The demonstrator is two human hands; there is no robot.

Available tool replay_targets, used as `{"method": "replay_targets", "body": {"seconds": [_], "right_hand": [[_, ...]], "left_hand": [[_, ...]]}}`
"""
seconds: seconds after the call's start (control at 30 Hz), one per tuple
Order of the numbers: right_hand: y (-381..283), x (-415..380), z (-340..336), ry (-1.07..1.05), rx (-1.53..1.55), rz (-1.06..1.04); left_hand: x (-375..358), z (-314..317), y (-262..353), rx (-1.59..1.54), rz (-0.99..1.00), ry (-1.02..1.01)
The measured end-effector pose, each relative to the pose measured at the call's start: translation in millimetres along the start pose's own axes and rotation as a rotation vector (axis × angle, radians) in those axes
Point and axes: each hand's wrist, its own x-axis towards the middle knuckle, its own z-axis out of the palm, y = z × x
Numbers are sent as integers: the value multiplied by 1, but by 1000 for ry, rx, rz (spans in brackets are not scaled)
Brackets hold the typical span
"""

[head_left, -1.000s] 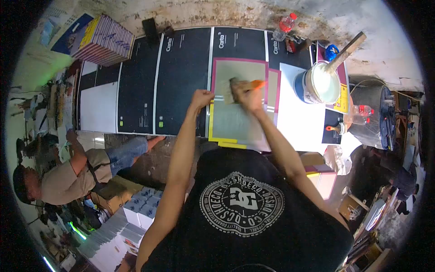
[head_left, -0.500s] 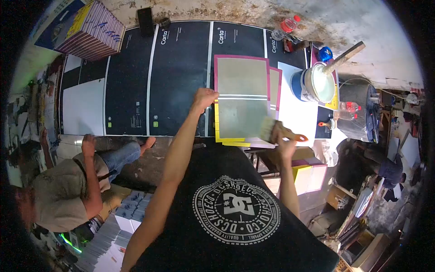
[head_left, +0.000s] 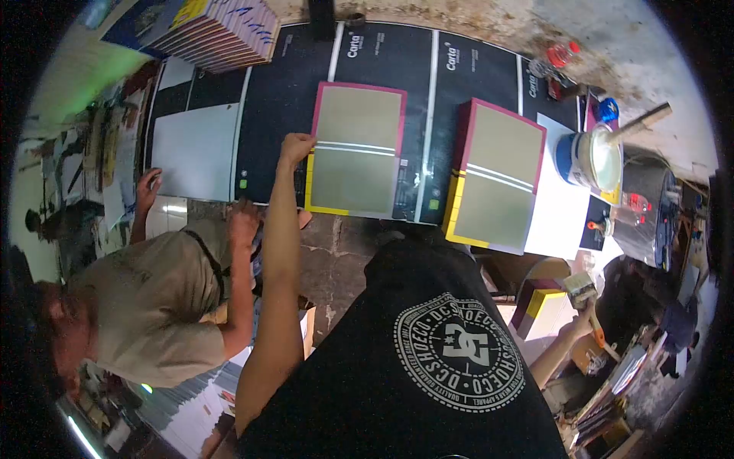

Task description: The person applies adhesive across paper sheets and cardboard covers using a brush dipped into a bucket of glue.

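At the left edge of a book-cover sheet, my left hand has its fingers closed on the border. The sheet has two grey-green panels, white strips between them and a magenta and yellow border. It lies flat on the black board. My right hand, low at the right and off the table, grips a wide paintbrush with its bristles up. A stack of similar cover sheets sits to the right of the single sheet. Beyond it stands a bucket of pale paste with a wooden stick in it.
A co-worker is at the table's left end, beside a white sheet. Bundled books stand at the back left. Bottles and a smaller brush are at the right. More covers lie below the table edge.
My left hand has carried one cover sheet left, away from the stack. My right hand and the brush have moved right and down, off the sheet. The view has shifted left.
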Motion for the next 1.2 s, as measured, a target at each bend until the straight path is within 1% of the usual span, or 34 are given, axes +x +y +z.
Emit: {"method": "replay_targets", "body": {"seconds": [0.03,0.07,0.13,0.17,0.23,0.27,0.33,0.37,0.4,0.43,0.47,0.5,0.53,0.57,0.6,0.63,0.7,0.73,0.77,0.83,0.9,0.97,1.0,1.07,1.1,1.13,1.17,1.2], "right_hand": [[-15,-3,5,22,-97,65],[-29,-6,13,2,-138,50],[-50,-8,35,-49,-216,20],[-37,10,46,-172,52,-15],[-52,19,71,-196,17,-90],[-52,30,83,-225,69,-141],[-108,-7,109,-171,-143,-68],[-118,-5,115,-183,-142,-52],[-128,-4,121,-194,-140,-37],[-116,11,126,-235,-49,-93],[-103,26,132,-281,45,-145],[-110,24,138,-307,152,-171],[-118,22,143,-337,259,-195],[-129,16,150,-348,405,-156],[-138,14,152,-348,437,-182],[-143,14,153,-357,467,-200],[-151,18,148,-304,402,-215],[-154,18,145,-358,482,-190],[-144,30,143,-309,476,-165],[-113,59,135,-341,471,-147],[-126,46,135,-323,456,-132],[-105,58,126,-279,314,-123],[-114,48,130,-253,329,-105],[-106,58,126,-287,321,-77],[-116,48,129,-301,322,-60],[-131,40,133,-146,239,41],[-139,32,136,-125,265,14],[-137,37,137,-164,304,-7]], "left_hand": [[-1,-13,-3,125,-43,21],[-2,-20,-5,240,-71,114],[-27,-35,24,472,-143,306],[-36,-37,35,430,-80,419],[-51,-32,58,343,62,633],[-59,-32,68,281,137,601],[-80,-28,99,145,307,532],[-110,-29,134,119,353,395],[-156,-31,174,88,408,247],[-198,-24,212,-140,452,96],[-239,-14,244,-361,548,20],[-287,-8,275,-541,617,-79],[-331,-6,301,-649,666,-104],[-373,-11,329,-695,660,-176],[-402,-11,344,-732,683,-232],[-423,-7,351,-782,706,-278],[-452,1,356,-874,716,-361],[-461,7,357,-913,718,-391],[-468,13,355,-955,715,-417],[-478,25,358,-1023,679,-472],[-483,37,360,-1085,656,-488],[-488,44,361,-1142,622,-496],[-489,47,362,-1165,608,-491],[-490,49,361,-1192,582,-478],[-488,47,360,-1203,565,-460],[-486,44,358,-1208,547,-440],[-482,41,355,-1222,511,-411],[-477,40,351,-1221,477,-380]]}}
